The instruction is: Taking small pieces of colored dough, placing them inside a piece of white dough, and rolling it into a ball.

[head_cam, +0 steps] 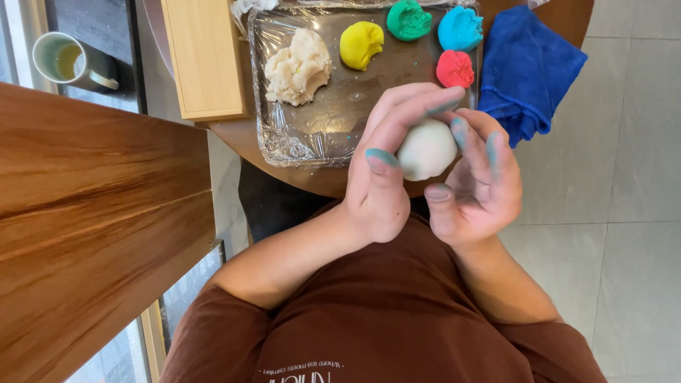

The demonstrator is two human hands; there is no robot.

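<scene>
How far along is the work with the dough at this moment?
Already done, as it looks: one white ball is smooth and round. In hand: the left hand and the right hand cup that ball between them, with blue-green stains on the fingertips. Left: a rough white lump and the yellow, green, blue and red pieces lie unshaped on the foil tray.

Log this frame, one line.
left hand: cupping white dough ball | right hand: cupping ball | tray: coloured lumps
</scene>
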